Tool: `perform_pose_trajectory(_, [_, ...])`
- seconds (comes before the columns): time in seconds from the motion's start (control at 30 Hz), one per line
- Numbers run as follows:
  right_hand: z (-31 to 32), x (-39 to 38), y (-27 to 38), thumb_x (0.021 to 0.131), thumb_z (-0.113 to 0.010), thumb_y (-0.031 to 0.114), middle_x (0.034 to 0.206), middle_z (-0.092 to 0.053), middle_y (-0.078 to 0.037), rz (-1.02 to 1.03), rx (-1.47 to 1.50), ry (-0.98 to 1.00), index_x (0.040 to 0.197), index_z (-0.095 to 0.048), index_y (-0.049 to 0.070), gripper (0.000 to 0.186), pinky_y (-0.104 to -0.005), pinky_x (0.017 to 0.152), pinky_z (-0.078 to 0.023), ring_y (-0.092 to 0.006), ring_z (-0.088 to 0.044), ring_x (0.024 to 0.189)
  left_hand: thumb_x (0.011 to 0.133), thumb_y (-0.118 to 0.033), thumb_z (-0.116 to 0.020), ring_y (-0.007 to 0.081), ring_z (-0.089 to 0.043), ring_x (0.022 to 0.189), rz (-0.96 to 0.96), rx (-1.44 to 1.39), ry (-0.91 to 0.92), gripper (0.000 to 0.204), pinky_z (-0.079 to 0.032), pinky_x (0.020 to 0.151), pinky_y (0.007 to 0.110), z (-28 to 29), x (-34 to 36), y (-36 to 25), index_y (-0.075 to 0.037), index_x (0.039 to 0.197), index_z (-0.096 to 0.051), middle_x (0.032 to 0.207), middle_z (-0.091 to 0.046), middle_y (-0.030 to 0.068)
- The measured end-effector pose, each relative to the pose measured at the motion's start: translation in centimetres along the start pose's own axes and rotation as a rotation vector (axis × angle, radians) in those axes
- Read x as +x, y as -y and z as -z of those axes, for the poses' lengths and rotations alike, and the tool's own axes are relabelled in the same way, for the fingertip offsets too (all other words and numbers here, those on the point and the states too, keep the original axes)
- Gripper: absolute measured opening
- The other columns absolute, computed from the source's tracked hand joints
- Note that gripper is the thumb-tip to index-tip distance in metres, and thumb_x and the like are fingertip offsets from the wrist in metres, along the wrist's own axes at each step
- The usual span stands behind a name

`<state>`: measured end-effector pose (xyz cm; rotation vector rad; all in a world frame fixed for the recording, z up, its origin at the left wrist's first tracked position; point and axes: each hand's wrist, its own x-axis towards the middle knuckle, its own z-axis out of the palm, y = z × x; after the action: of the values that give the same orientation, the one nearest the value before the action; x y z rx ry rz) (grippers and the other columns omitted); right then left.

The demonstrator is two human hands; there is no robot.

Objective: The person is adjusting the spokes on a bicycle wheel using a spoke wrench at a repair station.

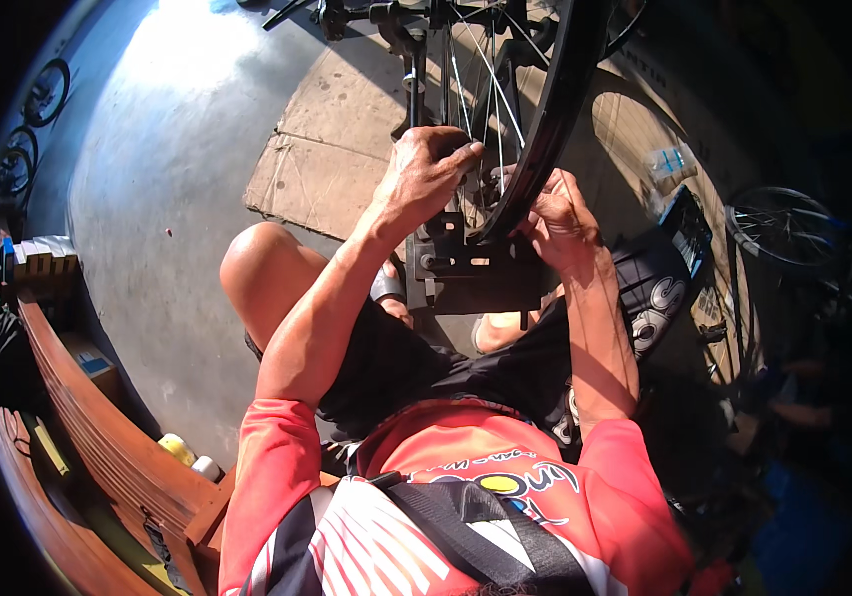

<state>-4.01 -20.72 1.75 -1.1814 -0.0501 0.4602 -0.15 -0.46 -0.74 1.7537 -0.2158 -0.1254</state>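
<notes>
A bicycle wheel with a black rim (552, 119) stands upright in a black truing stand (476, 286) between my knees. On the wheel's left side my left hand (431, 167) is closed, thumb and fingers pinched together where a thin silver spoke (460, 84) runs into them. Its fingertips are partly hidden behind the thumb. My right hand (563, 223) is at the lower right side of the rim, its fingers curled and pinched close against it. Whatever lies between those fingers is too small and shadowed to make out.
Flattened cardboard (317, 149) covers the floor under the stand. A wooden bench (108, 437) runs along my left, with small boxes (46, 258) behind it. Another wheel (783, 226) lies at the right, near a dark tray-like case (684, 228). Bicycle wheels (47, 92) stand far left.
</notes>
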Motion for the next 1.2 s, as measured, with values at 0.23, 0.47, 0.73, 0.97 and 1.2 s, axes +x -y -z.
perform_pose_trajectory(0.23, [-1.8,0.4,-0.1,0.085,-0.073,0.008,0.067,-0.062,0.001,0.024,-0.183,-0.067,0.078,-0.067,0.003,0.011,-0.0187,0.046,-0.037,-0.0027,-0.05,0.05,0.094,-0.024,-0.067,0.0204,-0.059,0.061,-0.005,0.052,-0.001,0.032,-0.048,0.063,0.037,-0.2,0.2,0.5,0.007,0.088,-0.067,0.071,-0.066,0.0184])
perform_pose_trajectory(0.47, [1.3,1.4,-1.8,0.091,-0.076,0.019,0.091,-0.072,-0.006,-0.062,0.345,0.32,0.107,-0.07,0.0,0.025,-0.0218,0.055,-0.048,-0.0098,-0.066,0.072,0.096,-0.027,-0.068,0.007,-0.049,0.06,0.078,-0.268,0.11,0.033,-0.041,0.054,0.028,0.5,0.1,-1.3,0.002,0.08,-0.066,0.067,-0.057,-0.0011])
perform_pose_trajectory(0.73, [0.5,1.4,-2.3,0.092,-0.075,0.022,0.096,-0.071,-0.005,-0.035,0.473,0.325,0.129,-0.056,0.001,0.047,-0.02,0.055,-0.051,-0.0063,-0.062,0.068,0.095,-0.024,-0.071,0.0024,-0.046,0.059,0.201,-0.478,0.122,0.026,-0.034,0.05,0.022,-0.1,-0.1,-2.8,0.0,0.086,-0.068,0.068,-0.056,-0.0041])
perform_pose_trajectory(0.97, [0.5,2.3,-2.5,0.09,-0.077,0.022,0.09,-0.072,-0.005,-0.055,0.347,0.317,0.119,-0.063,0.001,0.038,-0.0173,0.043,-0.043,-0.0047,-0.058,0.055,0.093,-0.019,-0.07,0.0055,-0.046,0.06,0.153,-0.427,0.049,0.026,-0.037,0.053,0.026,-0.2,0.6,-0.4,0.004,0.082,-0.066,0.068,-0.058,-0.0012])
perform_pose_trajectory(1.2, [-0.9,0.8,0.1,0.084,-0.084,0.022,0.076,-0.071,-0.004,-0.085,-0.04,0.12,0.1,-0.07,0.002,0.029,-0.0204,0.039,-0.041,-0.0066,-0.057,0.049,0.09,-0.018,-0.072,0.0073,-0.048,0.06,0.149,-0.176,0.0,0.027,-0.04,0.053,0.031,-0.6,0.7,0.4,0.006,0.077,-0.066,0.062,-0.057,0.0017])
